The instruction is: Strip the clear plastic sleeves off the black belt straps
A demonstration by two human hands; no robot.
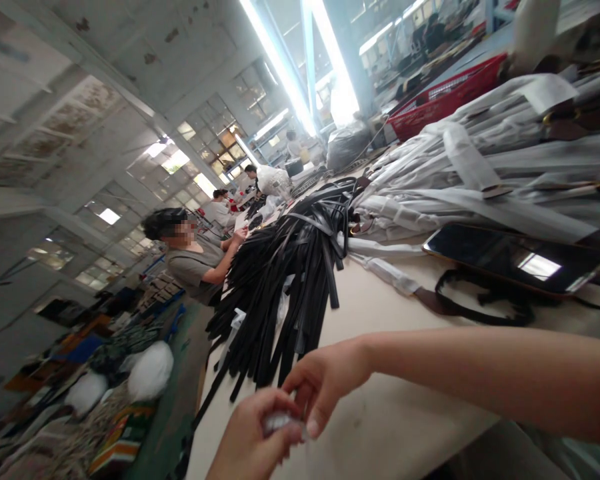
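Near the bottom of the tilted head view, my left hand [257,433] is closed around a small crumpled piece of clear plastic [280,421]. My right hand [333,377] reaches in from the right, its fingers curled against the left fingertips and its thumb beside the plastic's edge. Whatever lies inside the right fingers is hidden. Just beyond both hands, a large pile of black straps [290,267] spreads over the pale table [370,427], with bits of plastic wrap among them.
White-wrapped straps [460,173] are heaped at the right, with a phone [515,257] lying by them. Behind stands a red basket [445,97]. A person in a grey top [193,267] works along the table's left side; other people sit farther back. Bundles and white bags [150,370] cover the floor at left.
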